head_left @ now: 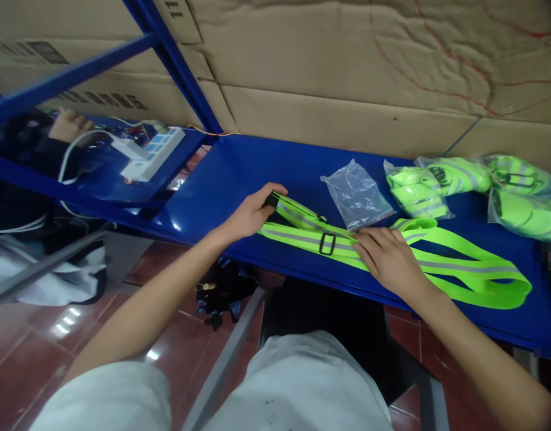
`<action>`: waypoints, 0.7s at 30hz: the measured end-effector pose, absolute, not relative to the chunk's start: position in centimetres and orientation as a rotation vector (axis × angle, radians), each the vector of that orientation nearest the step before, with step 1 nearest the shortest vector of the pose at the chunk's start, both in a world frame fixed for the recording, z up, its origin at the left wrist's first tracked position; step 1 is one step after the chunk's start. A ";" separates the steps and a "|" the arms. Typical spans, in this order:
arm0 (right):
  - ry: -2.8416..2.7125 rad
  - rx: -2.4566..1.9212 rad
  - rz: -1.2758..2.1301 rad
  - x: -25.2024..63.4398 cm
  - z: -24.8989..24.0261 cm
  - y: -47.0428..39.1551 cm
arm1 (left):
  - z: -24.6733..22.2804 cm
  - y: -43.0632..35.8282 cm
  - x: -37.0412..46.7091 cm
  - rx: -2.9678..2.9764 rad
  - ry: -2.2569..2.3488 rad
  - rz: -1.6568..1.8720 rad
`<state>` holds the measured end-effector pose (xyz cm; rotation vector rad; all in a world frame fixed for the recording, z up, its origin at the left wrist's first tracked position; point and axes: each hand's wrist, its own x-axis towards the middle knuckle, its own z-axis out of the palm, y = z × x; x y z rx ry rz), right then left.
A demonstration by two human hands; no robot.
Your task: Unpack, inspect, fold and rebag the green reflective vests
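A neon green strap point(472, 266) with a grey stripe lies in long loops on the blue table point(203, 185). My left hand point(252, 212) is closed on a black piece at the strap's left end. My right hand point(387, 254) rests over the strap's middle, its fingers bent together on the bands. Between my hands a black slide buckle point(327, 243) shows on the lower band, and a smaller black one sits on the upper band. Just beyond the strap lies a clear plastic bag point(356, 194), flat and crinkled.
Several clear bags with folded green straps point(416, 191) lie at the back right. Cardboard point(324, 114) stands behind the table. A white power strip point(154, 154) and another person's hand point(71, 126) are beyond the blue frame at left. A chair leg point(230, 353) stands below.
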<state>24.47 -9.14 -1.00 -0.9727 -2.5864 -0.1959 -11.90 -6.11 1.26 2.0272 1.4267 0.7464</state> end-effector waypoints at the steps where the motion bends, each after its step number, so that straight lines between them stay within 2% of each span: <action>1: -2.613 -0.957 -0.225 24.6 -0.9 -9.2 | 1.3 -6.3 -12.1 2.036 1.426 0.730; 7: -2.696 -0.913 -0.319 24.8 -0.5 -9.4 | 2.4 -7.1 -12.8 2.157 1.368 0.612; 14: -2.732 -0.896 -0.482 24.0 0.0 -10.5 | 5.2 -8.4 -11.7 2.799 1.309 0.066; 21: -2.805 -0.962 -0.574 23.7 1.0 -12.7 | 4.8 -9.1 -10.1 2.956 1.227 -0.342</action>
